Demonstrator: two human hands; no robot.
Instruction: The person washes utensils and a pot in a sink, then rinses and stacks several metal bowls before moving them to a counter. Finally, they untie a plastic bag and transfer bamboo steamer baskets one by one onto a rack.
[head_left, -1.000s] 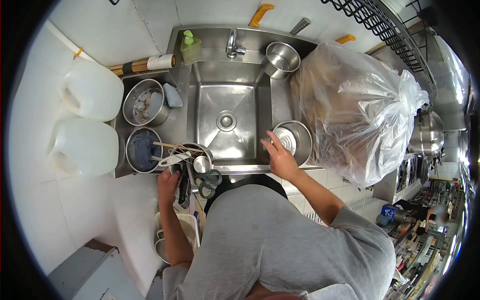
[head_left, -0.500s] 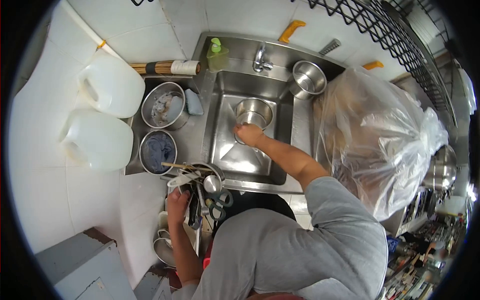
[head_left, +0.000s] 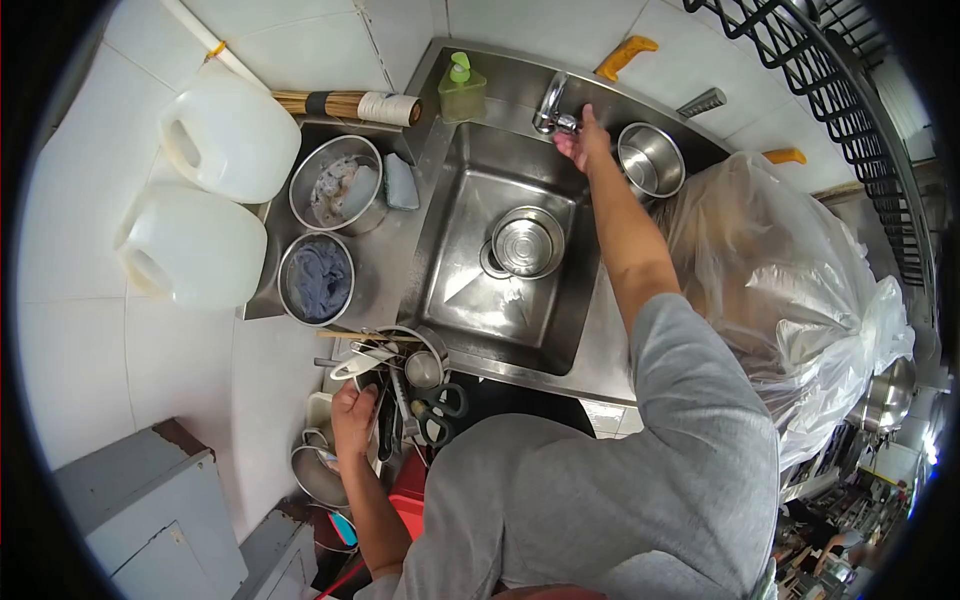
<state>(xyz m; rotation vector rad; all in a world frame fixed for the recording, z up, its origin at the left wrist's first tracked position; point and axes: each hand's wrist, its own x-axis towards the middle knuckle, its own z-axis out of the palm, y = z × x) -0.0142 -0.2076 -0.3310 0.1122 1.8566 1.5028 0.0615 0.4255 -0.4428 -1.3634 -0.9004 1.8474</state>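
My right hand (head_left: 587,143) is at the tap (head_left: 552,108), fingers stretched out beside its lever and grasping nothing I can see. A metal mug (head_left: 528,243) with a loop handle stands in the steel sink (head_left: 440,300). Closed fingers of my left hand (head_left: 355,415) are at the near side of a metal pot of utensils (head_left: 432,342), seemingly gripping it; the exact contact is hidden. Scissors (head_left: 438,412) with dark green handles, a small metal cup and several sticks and handles poke out of that pot.
Left of the sink are a pot with a sponge (head_left: 336,185), a bowl with a grey cloth (head_left: 318,279) and a blue sponge (head_left: 400,182). White jugs (head_left: 190,245) stand further left. A soap bottle (head_left: 462,90), an empty pot (head_left: 650,160) and a large plastic bag (head_left: 800,290) border the sink.
My right hand has let go of the mug in the sink and moved up and right to the tap. My left hand stays at the pot of utensils. The camera view has shifted slightly.
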